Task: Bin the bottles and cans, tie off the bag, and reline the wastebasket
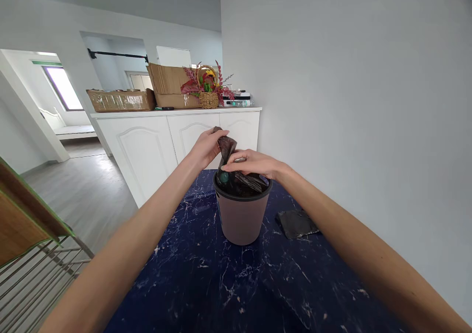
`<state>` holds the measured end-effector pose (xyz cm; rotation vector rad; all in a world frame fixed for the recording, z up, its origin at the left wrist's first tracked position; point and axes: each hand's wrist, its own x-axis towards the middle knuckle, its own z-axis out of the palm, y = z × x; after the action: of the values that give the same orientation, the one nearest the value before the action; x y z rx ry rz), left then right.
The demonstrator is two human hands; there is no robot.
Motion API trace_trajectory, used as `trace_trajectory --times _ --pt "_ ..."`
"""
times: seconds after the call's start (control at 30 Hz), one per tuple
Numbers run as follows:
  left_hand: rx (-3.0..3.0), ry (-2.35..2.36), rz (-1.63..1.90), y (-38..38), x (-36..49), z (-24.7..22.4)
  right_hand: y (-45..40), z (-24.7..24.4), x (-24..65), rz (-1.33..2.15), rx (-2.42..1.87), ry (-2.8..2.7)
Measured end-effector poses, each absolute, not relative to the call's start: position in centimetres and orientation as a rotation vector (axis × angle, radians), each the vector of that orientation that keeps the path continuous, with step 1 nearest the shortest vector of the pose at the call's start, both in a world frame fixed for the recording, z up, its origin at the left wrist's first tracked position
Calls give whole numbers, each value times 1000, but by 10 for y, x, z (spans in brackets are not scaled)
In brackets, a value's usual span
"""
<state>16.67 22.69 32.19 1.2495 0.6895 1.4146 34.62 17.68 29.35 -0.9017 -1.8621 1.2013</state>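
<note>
A brownish-pink trash bin [241, 220] with a black rim stands upright on a dark blue marbled table [228, 284]. Out of its mouth rises a black plastic garbage bag [226, 146], bunched and pulled up at the left. My left hand [210, 146] pinches the bag's upper end above the rim. Lower down, my right hand [252, 163] has its thumb and fingers closed on the bag's gathered part, over the bin's opening. Something greenish and round [223, 177] shows through or beside the bag, just inside the rim. The rest of the bin's inside is mostly hidden.
A folded black plastic sheet or bag [297, 223] lies right of the bin. Behind the table, a white cabinet [143, 148] carries cardboard boxes [121, 100] and a flower basket [208, 100]. A wall [350, 102] borders the right; a metal rack [40, 274] stands at left.
</note>
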Motion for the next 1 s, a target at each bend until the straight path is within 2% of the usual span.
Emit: trace_trajectory --times 0.2,0.37,0.47,0.57,0.8,1.0 --pt "1414 798 1466 204 166 312 198 275 334 1302 -917 -1557" --pt "1609 933 1666 162 152 271 222 269 348 1315 -984 -1177" --pt "2329 1013 1397 134 140 241 232 269 354 1320 -1005 -1019" --pt "2651 934 1238 117 129 221 236 271 355 1310 -1002 -912" --pt "2522 1041 1278 110 119 210 228 289 353 1293 -881 -812" --pt "2378 1107 1430 111 124 215 204 334 352 1221 -682 -869"
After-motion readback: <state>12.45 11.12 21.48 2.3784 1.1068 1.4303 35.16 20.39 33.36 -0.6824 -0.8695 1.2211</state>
